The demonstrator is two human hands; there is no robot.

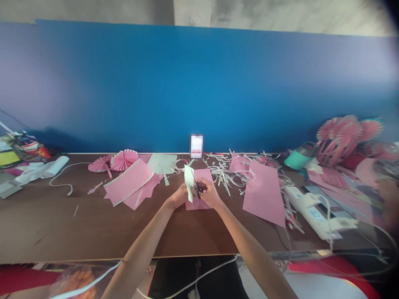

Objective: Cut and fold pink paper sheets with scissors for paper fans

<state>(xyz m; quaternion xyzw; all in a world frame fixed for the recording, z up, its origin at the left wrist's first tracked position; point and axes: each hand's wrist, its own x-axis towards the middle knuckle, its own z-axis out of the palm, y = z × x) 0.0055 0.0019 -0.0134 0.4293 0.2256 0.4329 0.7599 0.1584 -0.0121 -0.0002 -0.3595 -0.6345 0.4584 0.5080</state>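
Observation:
My left hand (179, 196) is closed on a pale greenish-white piece of paper (188, 182), held upright above the table. In my right hand (208, 193) is a pair of dark-handled scissors (198, 190), fingers through the handles, blades pointing up beside the paper's right edge. Whether the blades touch the paper I cannot tell. Below both hands lies a pink sheet of paper (204, 204). Thin white paper strips (226, 174) are heaped just beyond my right hand.
A phone (196, 145) stands against the blue partition (193, 83). Pink sheets (131, 180) and pleated pink paper fans (124, 160) lie left. Rightward are another pink sheet (264, 191), a white power strip (311, 214) with cables, a teal container (301, 157) and more fans (349, 133).

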